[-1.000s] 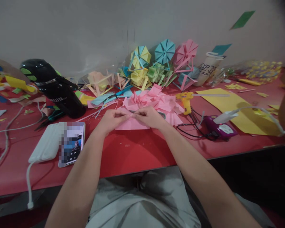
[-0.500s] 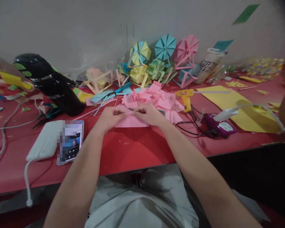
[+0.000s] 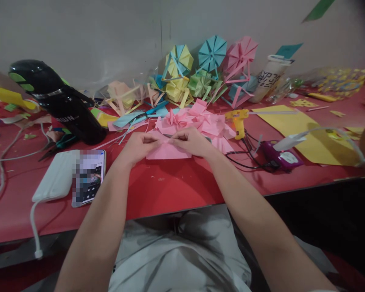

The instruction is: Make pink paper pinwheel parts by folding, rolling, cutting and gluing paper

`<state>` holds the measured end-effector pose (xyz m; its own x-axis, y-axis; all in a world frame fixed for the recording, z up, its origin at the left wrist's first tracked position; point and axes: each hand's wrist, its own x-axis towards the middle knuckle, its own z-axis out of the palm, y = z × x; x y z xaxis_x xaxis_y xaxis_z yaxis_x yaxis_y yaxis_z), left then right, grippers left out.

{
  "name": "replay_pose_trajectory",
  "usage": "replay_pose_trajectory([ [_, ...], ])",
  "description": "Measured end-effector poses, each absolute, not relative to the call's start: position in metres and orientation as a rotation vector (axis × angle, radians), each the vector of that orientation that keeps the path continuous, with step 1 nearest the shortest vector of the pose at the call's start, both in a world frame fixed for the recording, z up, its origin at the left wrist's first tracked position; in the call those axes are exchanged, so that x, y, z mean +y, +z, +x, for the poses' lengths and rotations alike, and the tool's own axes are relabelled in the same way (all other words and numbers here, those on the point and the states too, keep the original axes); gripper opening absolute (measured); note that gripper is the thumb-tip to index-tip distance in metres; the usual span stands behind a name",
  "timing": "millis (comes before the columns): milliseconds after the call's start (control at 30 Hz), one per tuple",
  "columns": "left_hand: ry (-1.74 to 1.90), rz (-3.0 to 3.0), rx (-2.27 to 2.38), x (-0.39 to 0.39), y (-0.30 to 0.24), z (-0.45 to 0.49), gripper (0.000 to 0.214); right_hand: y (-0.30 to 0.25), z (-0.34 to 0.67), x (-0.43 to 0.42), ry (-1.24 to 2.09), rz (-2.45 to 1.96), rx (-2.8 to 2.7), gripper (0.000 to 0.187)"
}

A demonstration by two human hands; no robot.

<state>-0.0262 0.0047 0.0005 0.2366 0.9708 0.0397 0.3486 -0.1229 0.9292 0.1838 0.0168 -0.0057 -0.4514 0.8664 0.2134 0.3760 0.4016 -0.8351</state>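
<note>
A sheet of pink paper lies on the red table in front of me. My left hand pinches it from the left, thumb and fingers together near the middle of the sheet. From the right, my right hand pinches the same sheet, its fingertips close to the left ones. Just behind sits a heap of folded pink paper pieces, partly hidden by my hands. A dark, thin object under the right fingers cannot be made out.
A yellow glue gun stands right of the heap, beside a purple power socket and yellow paper. Left are a black bottle, a phone and a white power bank. Paper parasols line the wall.
The view has shifted slightly, so the table appears a little higher. Both hands still pinch the pink paper in nearly the same pose.
</note>
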Motion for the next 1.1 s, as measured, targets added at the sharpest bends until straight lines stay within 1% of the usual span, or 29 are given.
replay_pose_trajectory([
  [533, 0.907, 1.716, 1.174, 0.003, 0.003, -0.025, 0.029, -0.007, 0.187, 0.016, 1.053, -1.008, -1.986, 0.026],
  [900, 0.936, 1.727, 1.274, 0.003, 0.007, -0.029, 0.016, -0.006, 0.189, 0.018, 1.018, -0.999, -1.987, 0.027],
  [1100, 0.915, 1.727, 1.307, 0.006, 0.004, -0.037, 0.023, -0.007, 0.188, 0.018, 0.993, -1.001, -1.952, 0.02],
])
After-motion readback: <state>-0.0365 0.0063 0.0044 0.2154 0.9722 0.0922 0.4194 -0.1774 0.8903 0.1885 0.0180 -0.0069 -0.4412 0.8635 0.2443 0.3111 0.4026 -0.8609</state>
